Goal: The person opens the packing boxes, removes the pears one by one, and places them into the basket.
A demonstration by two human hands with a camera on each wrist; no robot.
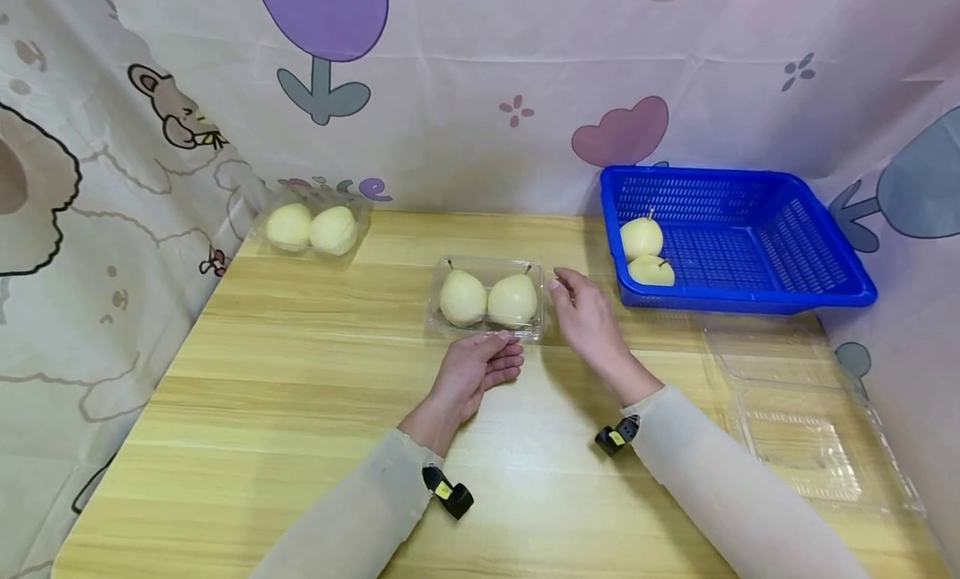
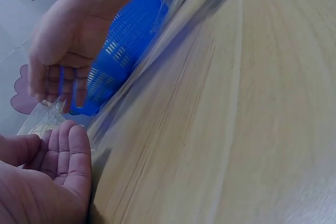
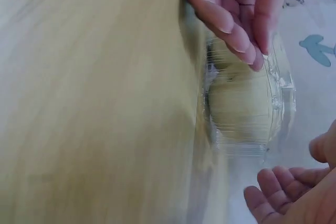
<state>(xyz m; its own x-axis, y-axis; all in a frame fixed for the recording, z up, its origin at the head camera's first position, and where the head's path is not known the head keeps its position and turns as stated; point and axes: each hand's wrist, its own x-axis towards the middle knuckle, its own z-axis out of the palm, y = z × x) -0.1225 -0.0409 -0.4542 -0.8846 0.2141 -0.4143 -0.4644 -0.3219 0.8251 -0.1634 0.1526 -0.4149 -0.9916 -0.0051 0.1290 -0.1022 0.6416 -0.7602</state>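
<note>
A clear plastic clamshell box (image 1: 486, 267) with two pale yellow pears (image 1: 462, 298) sits mid-table, its lid down over them. My left hand (image 1: 480, 365) is at the front edge of the box, thumb and forefinger pinching the rim. In the right wrist view, the left fingertips (image 3: 256, 59) meet at that rim, and the pears show through the ribbed side wall. My right hand (image 1: 592, 321) is just off the right end of the box, fingers loosely bent and thumb apart, with nothing in it.
Another clear box (image 1: 360, 221) with two pears stands at the back left. A blue plastic basket (image 1: 750, 300) at the back right has two pears at its left end. An opened, unfilled clear box (image 1: 813, 450) lies along the right edge. Patterned curtains (image 1: 465, 146) border the table.
</note>
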